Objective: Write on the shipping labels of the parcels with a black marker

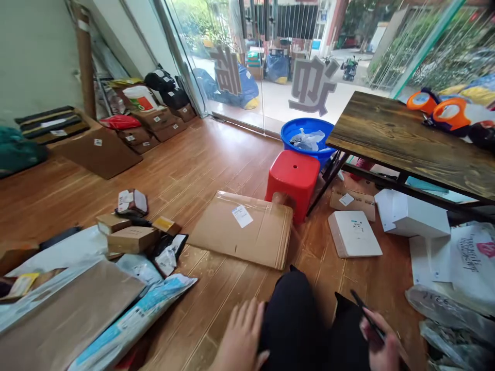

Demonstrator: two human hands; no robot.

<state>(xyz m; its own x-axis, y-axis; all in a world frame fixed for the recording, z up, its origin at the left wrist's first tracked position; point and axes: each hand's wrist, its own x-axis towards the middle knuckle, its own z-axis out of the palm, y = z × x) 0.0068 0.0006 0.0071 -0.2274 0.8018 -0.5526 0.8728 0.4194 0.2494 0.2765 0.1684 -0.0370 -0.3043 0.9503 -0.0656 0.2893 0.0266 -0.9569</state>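
Note:
My left hand [243,332] has its fingers stretched out, beside and touching my dark-trousered left knee [296,304]. Nothing shows in it. Over my other leg, my right hand [381,335] is closed round a slim black stick-shaped object [363,304] that points up and to the left. It may be a pen, but I cannot tell for sure. In front of my knees a flat brown cardboard parcel [255,242] with a white label [242,216] lies on the wooden floor, its far right corner by the red stool [294,175].
Small boxes [133,239], plastic mailers [135,319] and a large flat parcel [77,319] lie to the left. At right are a white box [353,234], plastic bags [448,309] and a wooden table [406,139]. A blue tub [288,136] stands by the glass doors.

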